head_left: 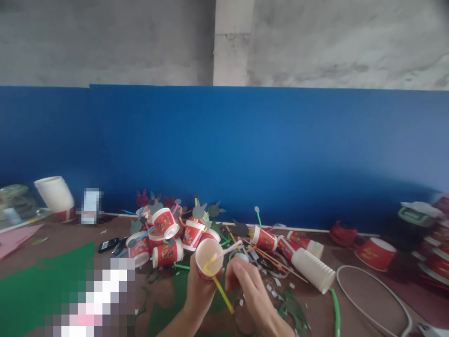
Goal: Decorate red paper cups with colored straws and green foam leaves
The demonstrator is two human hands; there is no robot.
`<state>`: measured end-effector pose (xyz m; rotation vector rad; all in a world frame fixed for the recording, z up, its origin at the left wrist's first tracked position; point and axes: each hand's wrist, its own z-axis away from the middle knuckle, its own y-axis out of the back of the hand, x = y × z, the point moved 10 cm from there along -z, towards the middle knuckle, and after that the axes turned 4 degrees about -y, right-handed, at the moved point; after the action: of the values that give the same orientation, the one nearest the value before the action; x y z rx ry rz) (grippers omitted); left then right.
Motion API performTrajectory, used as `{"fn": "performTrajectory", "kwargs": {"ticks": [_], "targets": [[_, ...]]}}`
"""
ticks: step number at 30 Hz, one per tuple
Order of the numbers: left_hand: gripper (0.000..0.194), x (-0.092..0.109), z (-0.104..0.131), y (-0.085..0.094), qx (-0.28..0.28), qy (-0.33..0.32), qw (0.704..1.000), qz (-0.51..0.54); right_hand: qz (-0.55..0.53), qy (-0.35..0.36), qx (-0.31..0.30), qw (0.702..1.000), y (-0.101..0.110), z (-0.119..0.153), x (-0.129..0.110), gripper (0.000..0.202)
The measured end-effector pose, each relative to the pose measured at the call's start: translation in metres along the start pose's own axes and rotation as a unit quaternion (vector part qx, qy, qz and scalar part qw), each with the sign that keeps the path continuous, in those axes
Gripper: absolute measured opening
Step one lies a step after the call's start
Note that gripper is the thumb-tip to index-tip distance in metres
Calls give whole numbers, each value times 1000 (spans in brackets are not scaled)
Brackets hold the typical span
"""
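Note:
My left hand (202,286) is wrapped round a paper cup (209,252), whose open mouth tilts toward me. A yellow straw (224,296) passes through the cup's side, its bent end lying inside. Across the rim reaches a pale pink straw (229,249). Just right of the cup is my right hand (248,280), its fingers curled downward; what they hold, if anything, is hidden. A roll of clear tape (239,255) shows behind the right fingers. Green paper (168,311) lies on the table below the hands.
Several red-and-white cups with straws and paper animal heads (192,234) are heaped behind the hands. Stacked cups (314,270) lie to the right, near a hose loop (373,269). A blue partition (245,150) closes off the back. Paper scraps (273,291) litter the brown table.

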<state>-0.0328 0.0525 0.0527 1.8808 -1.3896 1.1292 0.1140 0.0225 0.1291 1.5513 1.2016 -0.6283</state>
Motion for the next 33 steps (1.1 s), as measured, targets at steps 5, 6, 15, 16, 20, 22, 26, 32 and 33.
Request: {"fn": "performTrajectory", "kwargs": {"ticks": [5, 6, 15, 16, 20, 22, 26, 32, 33], "targets": [[45, 5, 6, -14, -63, -23, 998, -11, 112, -21, 39, 993, 13, -3, 0, 21], [46, 5, 8, -16, -76, -28, 997, -19, 146, -31, 38, 988, 12, -2, 1, 23], [54, 25, 17, -23, -112, -123, 983, -74, 316, -9, 51, 947, 13, -5, -5, 27], [54, 24, 18, -27, -130, -114, 983, -62, 304, 8, 30, 952, 11, -6, -8, 23], [57, 16, 21, -36, -169, -76, 982, -38, 252, 54, -21, 966, 7, -7, -23, 18], [59, 11, 19, -33, -154, -59, 986, -33, 215, 53, 2, 975, 15, -9, -25, 18], [53, 1, 11, -16, -75, -15, 997, -26, 195, -28, 48, 979, 29, -10, -9, 26], [57, -4, 7, -9, -40, -9, 999, -14, 177, -31, -107, 978, -6, -9, 2, 12], [58, -4, 8, -10, -44, -9, 999, -5, 150, -3, -124, 981, -12, -7, -3, 8]]}}
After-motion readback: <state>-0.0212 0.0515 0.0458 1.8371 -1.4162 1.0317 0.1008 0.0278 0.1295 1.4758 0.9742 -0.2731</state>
